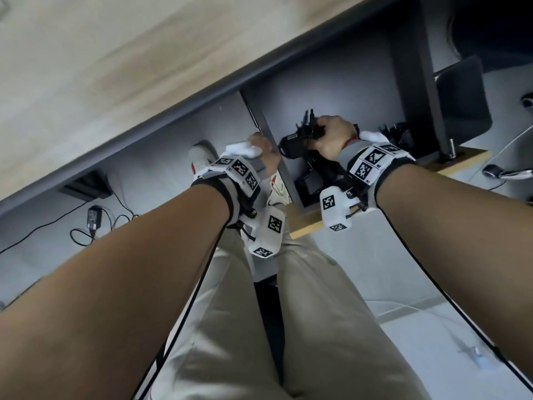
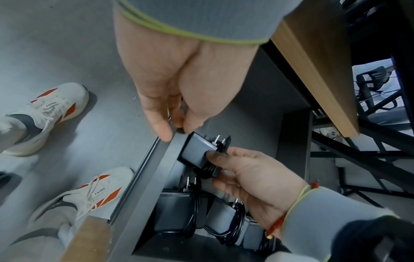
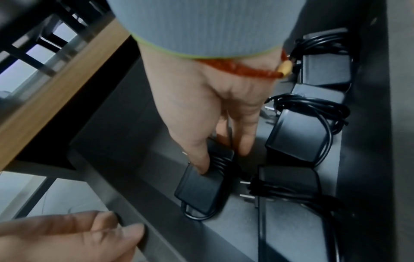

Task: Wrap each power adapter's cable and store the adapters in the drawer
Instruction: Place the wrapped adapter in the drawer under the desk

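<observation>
The drawer (image 1: 305, 223) stands pulled out under the desk. My right hand (image 1: 326, 131) is inside it and grips a black power adapter (image 2: 197, 154) with its cable wound round the body, prongs pointing up; the adapter (image 3: 201, 187) sits low near the left wall. My left hand (image 2: 177, 129) holds the rim of the drawer's side wall (image 2: 152, 186), thumb outside, fingers (image 3: 125, 232) curled over the edge. Several other wrapped adapters (image 3: 295, 134) lie on the drawer floor beside and behind the held one.
A loose black adapter with a tangled cable (image 1: 93, 217) lies on the grey floor under the desk, left of me. My shoes (image 2: 56, 113) stand beside the drawer. The wooden desktop (image 1: 115, 67) overhangs it. A black chair (image 1: 461, 102) and metal frame bars stand to the right.
</observation>
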`<state>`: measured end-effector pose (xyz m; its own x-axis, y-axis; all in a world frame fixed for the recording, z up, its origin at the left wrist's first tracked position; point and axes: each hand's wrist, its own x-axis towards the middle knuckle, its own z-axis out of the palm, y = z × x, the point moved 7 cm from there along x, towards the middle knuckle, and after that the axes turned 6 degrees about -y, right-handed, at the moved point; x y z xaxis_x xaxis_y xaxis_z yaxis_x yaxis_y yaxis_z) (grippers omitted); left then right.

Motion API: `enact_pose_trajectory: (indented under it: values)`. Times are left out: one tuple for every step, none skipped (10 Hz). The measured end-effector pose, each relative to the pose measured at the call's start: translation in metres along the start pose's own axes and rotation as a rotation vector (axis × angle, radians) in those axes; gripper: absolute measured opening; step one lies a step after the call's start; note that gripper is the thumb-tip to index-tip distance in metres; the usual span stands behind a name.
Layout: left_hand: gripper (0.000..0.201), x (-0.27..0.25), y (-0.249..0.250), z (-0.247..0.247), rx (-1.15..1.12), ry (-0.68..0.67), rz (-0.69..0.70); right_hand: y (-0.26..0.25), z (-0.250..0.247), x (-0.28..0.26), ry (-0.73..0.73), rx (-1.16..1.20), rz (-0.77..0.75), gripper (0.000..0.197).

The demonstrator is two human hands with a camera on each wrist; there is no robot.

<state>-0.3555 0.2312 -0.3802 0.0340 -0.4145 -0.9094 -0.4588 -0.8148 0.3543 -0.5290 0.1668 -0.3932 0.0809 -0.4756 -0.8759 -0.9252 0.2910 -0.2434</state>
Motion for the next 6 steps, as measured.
enact_pose_trajectory:
  values:
    - [0.03, 0.003, 0.0, 0.0, 0.018, -0.002, -0.003, -0.002, 0.0, 0.003, -0.033, -0.083, -0.009, 0.051]
    - [0.03, 0.005, 0.0, 0.0, 0.022, -0.014, -0.004, -0.005, 0.003, 0.006, -0.055, -0.144, -0.006, 0.054]
    - [0.013, 0.004, 0.0, 0.0, 0.016, -0.013, -0.014, -0.004, 0.012, 0.007, -0.085, -0.196, 0.044, 0.067]
    - [0.028, 0.003, 0.0, 0.0, 0.002, -0.005, -0.048, 0.001, 0.014, 0.0, -0.077, -0.149, 0.098, 0.079]
    - [0.032, -0.008, 0.009, -0.003, 0.013, 0.006, -0.042, 0.004, 0.004, -0.013, -0.036, -0.02, 0.085, 0.08]
    - [0.03, -0.024, 0.024, -0.006, 0.019, -0.009, -0.028, 0.001, -0.017, -0.027, 0.0, 0.044, 0.063, 0.071]
